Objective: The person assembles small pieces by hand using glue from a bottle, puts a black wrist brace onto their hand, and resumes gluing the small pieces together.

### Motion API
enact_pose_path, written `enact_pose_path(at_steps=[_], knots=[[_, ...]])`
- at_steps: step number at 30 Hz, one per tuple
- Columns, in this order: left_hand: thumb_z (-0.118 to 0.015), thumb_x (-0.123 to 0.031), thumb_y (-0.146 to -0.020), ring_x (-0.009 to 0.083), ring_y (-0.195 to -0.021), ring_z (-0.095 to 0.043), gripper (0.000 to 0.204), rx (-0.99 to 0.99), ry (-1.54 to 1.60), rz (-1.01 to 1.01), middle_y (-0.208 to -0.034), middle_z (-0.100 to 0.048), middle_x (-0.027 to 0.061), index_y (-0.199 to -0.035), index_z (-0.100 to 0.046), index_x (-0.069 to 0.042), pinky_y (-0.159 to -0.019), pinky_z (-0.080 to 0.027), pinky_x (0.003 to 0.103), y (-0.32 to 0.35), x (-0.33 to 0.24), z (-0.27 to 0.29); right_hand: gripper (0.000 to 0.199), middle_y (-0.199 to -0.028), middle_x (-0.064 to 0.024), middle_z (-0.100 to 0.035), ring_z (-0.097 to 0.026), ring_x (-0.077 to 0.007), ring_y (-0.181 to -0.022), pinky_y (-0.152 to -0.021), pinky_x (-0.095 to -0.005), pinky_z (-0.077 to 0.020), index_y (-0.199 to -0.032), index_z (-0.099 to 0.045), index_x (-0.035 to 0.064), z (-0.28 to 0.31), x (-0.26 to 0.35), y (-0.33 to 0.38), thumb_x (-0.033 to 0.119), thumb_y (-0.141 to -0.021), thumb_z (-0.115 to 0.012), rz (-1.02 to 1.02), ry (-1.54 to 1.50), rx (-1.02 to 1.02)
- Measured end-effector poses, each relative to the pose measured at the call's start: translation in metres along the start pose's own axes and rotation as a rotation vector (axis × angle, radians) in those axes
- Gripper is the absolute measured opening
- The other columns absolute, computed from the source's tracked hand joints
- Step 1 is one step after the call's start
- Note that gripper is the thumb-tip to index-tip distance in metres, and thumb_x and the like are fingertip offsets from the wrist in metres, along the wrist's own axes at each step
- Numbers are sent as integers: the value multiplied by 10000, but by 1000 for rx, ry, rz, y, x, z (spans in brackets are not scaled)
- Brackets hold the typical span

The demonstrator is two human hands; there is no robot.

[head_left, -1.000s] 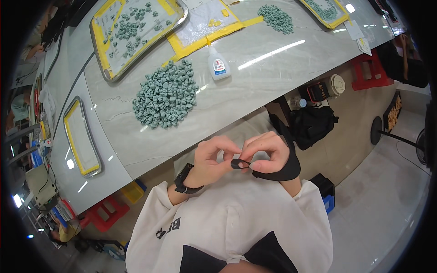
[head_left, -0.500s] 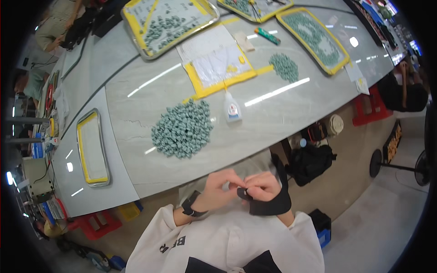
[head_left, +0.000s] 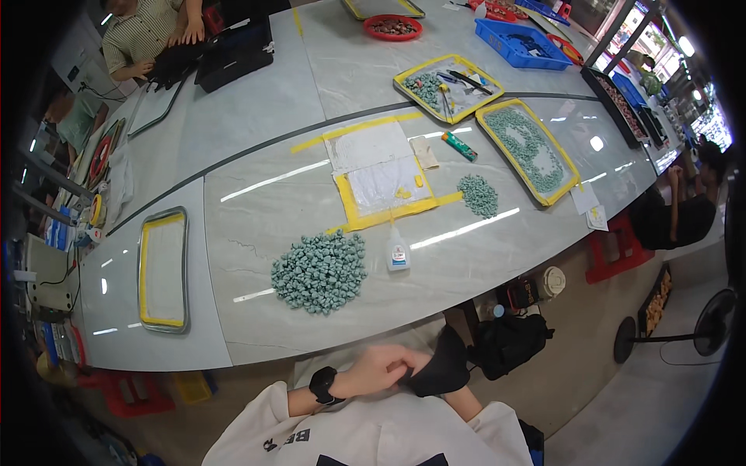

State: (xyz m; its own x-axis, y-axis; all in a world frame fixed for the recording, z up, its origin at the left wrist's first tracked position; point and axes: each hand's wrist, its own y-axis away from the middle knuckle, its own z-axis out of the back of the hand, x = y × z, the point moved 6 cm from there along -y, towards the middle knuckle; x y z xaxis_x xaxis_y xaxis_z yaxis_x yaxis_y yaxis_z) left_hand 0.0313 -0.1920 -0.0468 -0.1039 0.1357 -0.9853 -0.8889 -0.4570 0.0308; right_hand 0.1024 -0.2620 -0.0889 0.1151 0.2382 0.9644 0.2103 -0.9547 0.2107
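Observation:
My left hand, with a black watch on its wrist, is close in front of my body below the table edge. Its fingers are curled against the edge of a black cloth cover. That cover wraps my right hand and hides its fingers; only the forearm shows below it. On the table ahead lies a large pile of grey-green knobbly pieces. A white squeeze bottle stands to its right, below a yellow-taped white sheet.
A smaller green pile lies near a yellow-rimmed tray of pieces. Another tray holds tools. A narrow tray rests at left. Blue crate and red basket sit farther back. Co-workers are at upper left and right.
The view has tilted up. The black cover now hides my right hand, whose fingers showed before. A large tray of green pieces beyond the white sheet is gone from its place.

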Motion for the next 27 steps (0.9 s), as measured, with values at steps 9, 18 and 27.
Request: enact_pose_path(at_steps=[9, 18, 27], knots=[[-563, -137, -795, 214, -1283, -359, 579, 311, 737, 271, -1356, -395, 123, -1326, -376, -7, -1064, -282, 375, 26, 55, -3, 435, -506, 12, -454, -443, -90, -481, -477, -235, -337, -749, -582, 3, -22, 3, 21, 347, -943, -400, -393, -345, 293], [-581, -205, -759, 256, -1123, -499, 253, 901, 215, -46, -1058, -584, 78, -949, -576, -39, -1015, -317, 369, -55, 29, -108, 390, -506, -30, -485, -457, -81, -452, -462, -217, -351, -703, -584, 12, 8, 106, 36, 306, -928, -461, 618, 507, -552], [-708, -42, -694, 261, -918, -591, 249, 516, 115, -140, -966, -607, 125, -916, -596, -23, -773, -472, 325, -74, 64, -131, 448, -511, 2, -448, -375, -62, -426, -410, -214, -281, -660, -526, 47, 92, 41, 63, 360, -962, -421, 62, -305, -574]])
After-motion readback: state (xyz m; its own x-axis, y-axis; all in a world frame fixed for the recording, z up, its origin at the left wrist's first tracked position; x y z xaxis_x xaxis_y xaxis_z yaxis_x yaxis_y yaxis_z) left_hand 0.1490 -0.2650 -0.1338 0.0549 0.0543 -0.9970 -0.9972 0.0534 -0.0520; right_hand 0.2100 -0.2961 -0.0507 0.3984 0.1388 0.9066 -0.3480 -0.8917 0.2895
